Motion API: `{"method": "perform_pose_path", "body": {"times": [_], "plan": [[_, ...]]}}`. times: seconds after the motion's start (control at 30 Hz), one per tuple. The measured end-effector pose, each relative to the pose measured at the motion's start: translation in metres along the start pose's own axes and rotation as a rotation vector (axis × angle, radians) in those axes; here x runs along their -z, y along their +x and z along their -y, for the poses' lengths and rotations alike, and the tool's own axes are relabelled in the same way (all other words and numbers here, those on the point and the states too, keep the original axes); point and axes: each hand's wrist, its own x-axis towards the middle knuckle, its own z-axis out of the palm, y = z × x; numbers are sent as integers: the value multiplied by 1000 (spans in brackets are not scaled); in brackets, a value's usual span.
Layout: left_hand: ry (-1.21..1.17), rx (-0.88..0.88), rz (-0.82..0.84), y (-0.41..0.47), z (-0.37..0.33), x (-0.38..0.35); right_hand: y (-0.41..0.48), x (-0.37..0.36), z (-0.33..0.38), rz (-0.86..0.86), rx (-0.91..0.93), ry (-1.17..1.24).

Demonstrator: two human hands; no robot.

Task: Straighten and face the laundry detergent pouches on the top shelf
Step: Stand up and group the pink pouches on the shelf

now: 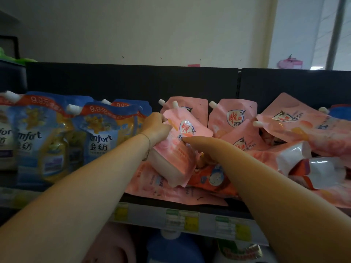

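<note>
A pink detergent pouch [182, 141] with a white spout is tilted, its base lifted toward me, at the middle of the top shelf. My left hand [156, 128] grips its upper left edge. My right hand [191, 143] reaches under or behind its right side; the fingers are hidden by the pouch and my wrist. Two pink pouches [232, 115] stand upright behind it. More pink pouches [296, 126] lie toppled in a loose heap to the right, and one lies flat [163, 188] under the held pouch.
Blue Comfort softener pouches [98, 133] stand upright in rows at the left. A dark back panel [133, 80] closes the shelf behind. Price labels [182, 219] line the shelf's front edge. Bottles [174, 245] stand on the shelf below.
</note>
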Motion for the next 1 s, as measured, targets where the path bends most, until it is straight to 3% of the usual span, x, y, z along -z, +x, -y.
{"method": "perform_pose_path", "body": {"times": [0.17, 0.37, 0.5, 0.63, 0.77, 1.0], "plan": [[-92, -141, -141, -8, 6, 1, 25, -6, -11, -229, 47, 393], [-210, -279, -250, -11, 14, -2, 28, -1, 5, -295, 133, 687], [-312, -248, -235, 6, 13, 4, 38, 4, 8, -492, 314, 559], [-235, -197, -206, 22, 22, 1, 53, 5, 6, -473, 363, 506], [-162, -137, -195, 21, 32, -13, 62, -2, -1, -382, 352, 431], [66, 35, -183, 23, 59, -27, 67, -4, 0, -91, 297, 60]]}}
